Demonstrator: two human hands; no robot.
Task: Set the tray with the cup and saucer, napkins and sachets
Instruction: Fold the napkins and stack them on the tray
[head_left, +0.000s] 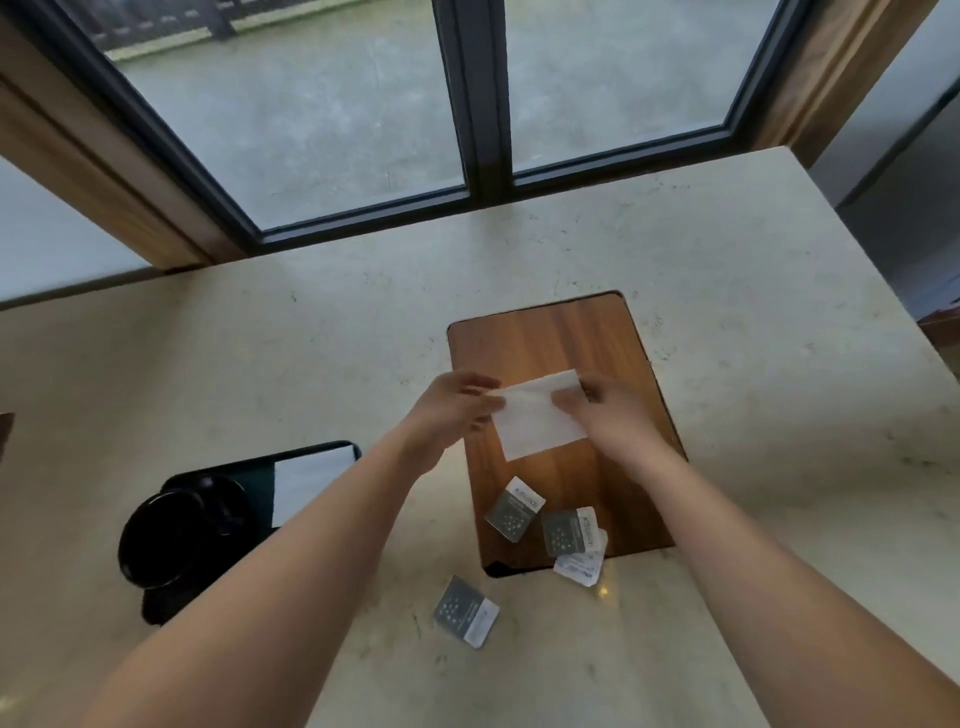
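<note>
Both hands hold one white napkin (540, 418) over the wooden tray (563, 343): left hand (457, 410) pinches its 9 o'clock edge, right hand (602, 410) pinches the 3 o'clock edge. Two grey sachets (515, 510) lie at the tray's 6 o'clock end, a white sachet (581, 564) overhangs that edge, and another grey one (466, 610) is on the stone counter (260, 353). Black tray (340, 449) at 8 o'clock holds the dark cup and saucer (171, 535) and a napkin stack (306, 483). Counter is bare toward the window (322, 119) at 12.

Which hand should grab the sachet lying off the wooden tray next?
Probably left. The stray sachet lies on the counter on the left hand's side of the wooden tray. The right hand would have to cross over. Both hands now hold the napkin.
</note>
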